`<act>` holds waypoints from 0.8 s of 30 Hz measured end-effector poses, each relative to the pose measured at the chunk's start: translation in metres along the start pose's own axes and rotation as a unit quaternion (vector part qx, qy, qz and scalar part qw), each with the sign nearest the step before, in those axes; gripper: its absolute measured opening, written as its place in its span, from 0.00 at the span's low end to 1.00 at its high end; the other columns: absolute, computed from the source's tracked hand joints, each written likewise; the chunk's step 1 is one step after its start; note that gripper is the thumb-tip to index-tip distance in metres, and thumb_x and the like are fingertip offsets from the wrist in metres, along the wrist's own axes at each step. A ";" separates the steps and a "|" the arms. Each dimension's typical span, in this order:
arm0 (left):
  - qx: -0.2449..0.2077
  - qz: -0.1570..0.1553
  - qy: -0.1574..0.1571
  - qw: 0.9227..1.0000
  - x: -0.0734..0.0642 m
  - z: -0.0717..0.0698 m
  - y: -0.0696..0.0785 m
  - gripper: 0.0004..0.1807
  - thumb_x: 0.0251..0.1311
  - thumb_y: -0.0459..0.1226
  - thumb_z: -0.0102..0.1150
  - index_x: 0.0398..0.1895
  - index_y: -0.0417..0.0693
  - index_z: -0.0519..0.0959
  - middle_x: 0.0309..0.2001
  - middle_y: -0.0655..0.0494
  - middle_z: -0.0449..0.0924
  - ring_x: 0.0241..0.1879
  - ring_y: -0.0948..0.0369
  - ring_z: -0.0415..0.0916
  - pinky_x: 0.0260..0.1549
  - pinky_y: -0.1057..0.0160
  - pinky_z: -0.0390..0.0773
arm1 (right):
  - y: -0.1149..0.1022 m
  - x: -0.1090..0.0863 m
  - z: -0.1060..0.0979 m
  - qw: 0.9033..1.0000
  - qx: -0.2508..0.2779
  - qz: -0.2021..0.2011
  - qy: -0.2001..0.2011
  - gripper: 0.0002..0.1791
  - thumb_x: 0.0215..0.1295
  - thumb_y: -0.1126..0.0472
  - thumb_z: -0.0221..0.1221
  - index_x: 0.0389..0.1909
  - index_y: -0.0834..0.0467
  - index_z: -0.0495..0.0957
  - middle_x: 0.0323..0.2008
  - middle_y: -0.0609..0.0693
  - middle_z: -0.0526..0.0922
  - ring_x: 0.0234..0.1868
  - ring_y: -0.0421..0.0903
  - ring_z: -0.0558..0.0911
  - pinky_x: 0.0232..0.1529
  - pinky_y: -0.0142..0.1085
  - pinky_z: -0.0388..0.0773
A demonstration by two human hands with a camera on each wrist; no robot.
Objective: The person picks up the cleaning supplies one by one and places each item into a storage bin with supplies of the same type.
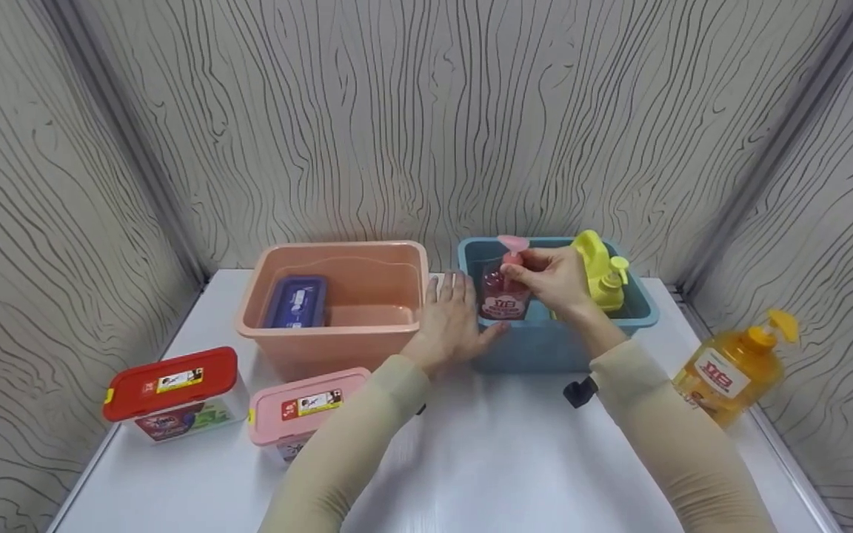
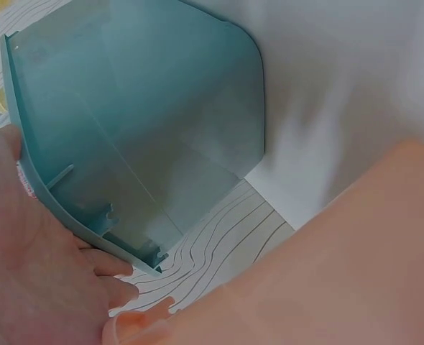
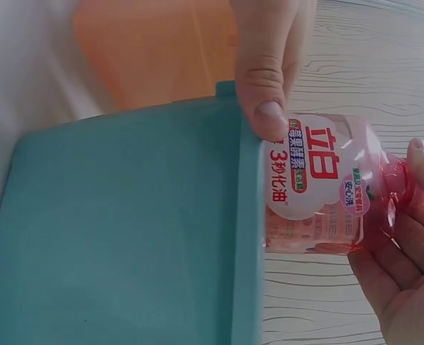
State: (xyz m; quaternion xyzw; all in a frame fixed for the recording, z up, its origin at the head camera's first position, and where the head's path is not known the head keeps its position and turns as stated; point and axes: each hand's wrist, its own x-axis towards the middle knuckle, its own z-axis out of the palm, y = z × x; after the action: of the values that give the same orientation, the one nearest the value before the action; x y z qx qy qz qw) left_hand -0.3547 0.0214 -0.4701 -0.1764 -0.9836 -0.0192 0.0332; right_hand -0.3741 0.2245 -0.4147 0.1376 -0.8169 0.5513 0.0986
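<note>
In the head view my right hand [image 1: 556, 281] grips the neck of a pink pump bottle [image 1: 504, 296], which stands partly inside the blue bin [image 1: 530, 348]. The right wrist view shows the bottle's label [image 3: 316, 165] above the bin's rim, with the fingers around its neck. My left hand [image 1: 450, 322] rests on the blue bin's left edge, fingers straight and thumb over the front rim. A yellow pump bottle [image 1: 608, 289] sits in the same bin, right of my right hand. The pink bottle's base is hidden by the bin wall.
Left of the blue bin stands a peach bin [image 1: 338, 348] holding a dark blue box [image 1: 299, 300]. In front are a red-lidded tub [image 1: 182, 392] and a pink-lidded tub [image 1: 308, 407]. An orange pump bottle [image 1: 730, 370] is at the far right, near the table edge.
</note>
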 end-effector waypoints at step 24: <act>-0.013 0.012 0.005 1.000 -0.001 0.000 -0.002 0.60 0.78 0.76 0.33 0.92 0.38 0.50 0.93 0.41 0.51 0.94 0.48 0.47 0.94 0.43 0.46 | 0.026 0.001 0.003 0.997 -0.057 0.028 -0.050 0.12 0.71 0.55 0.77 0.46 0.59 0.95 0.39 0.54 0.95 0.38 0.46 0.90 0.44 0.28 0.91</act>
State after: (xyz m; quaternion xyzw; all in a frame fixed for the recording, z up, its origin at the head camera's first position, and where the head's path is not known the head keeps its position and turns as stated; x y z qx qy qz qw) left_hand -0.3544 0.0197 -0.4698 -0.1880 -0.9810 -0.0320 0.0360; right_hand -0.3838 0.2306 -0.4389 0.1358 -0.8547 0.4985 0.0497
